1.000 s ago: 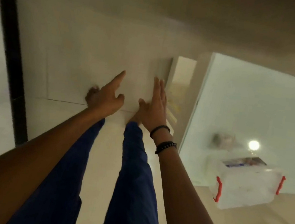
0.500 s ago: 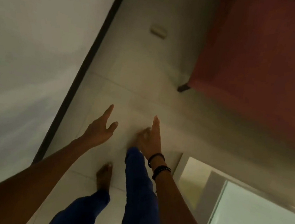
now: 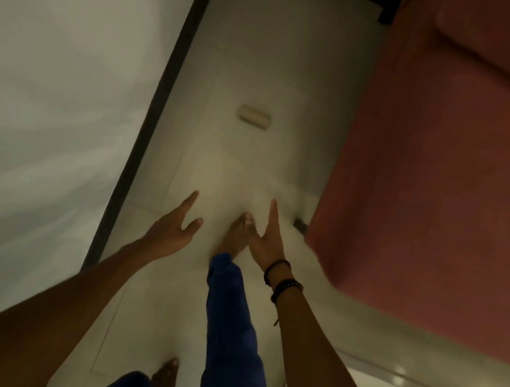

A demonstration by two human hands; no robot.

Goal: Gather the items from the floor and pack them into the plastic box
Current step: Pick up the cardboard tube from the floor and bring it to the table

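Fingers of both hands are spread and hold nothing. Stretched forward over the pale tiled floor point(image 3: 263, 65), the left hand point(image 3: 172, 231) has its index finger pointing ahead and its thumb splayed to the side, while the right hand point(image 3: 268, 243) is flat with fingers extended and two dark bracelets point(image 3: 283, 282) on its wrist. A small beige roll-shaped item point(image 3: 254, 116) lies alone on the floor, well ahead of both hands, between a dark baseboard strip point(image 3: 158, 110) along the white wall point(image 3: 53, 72) on the left and a red sofa point(image 3: 445, 152) on the right. Below the hands, a bare foot point(image 3: 235, 237) in blue trousers point(image 3: 230, 328) steps forward, partly overlapped by the right hand. The other foot point(image 3: 165, 375) stands further back.
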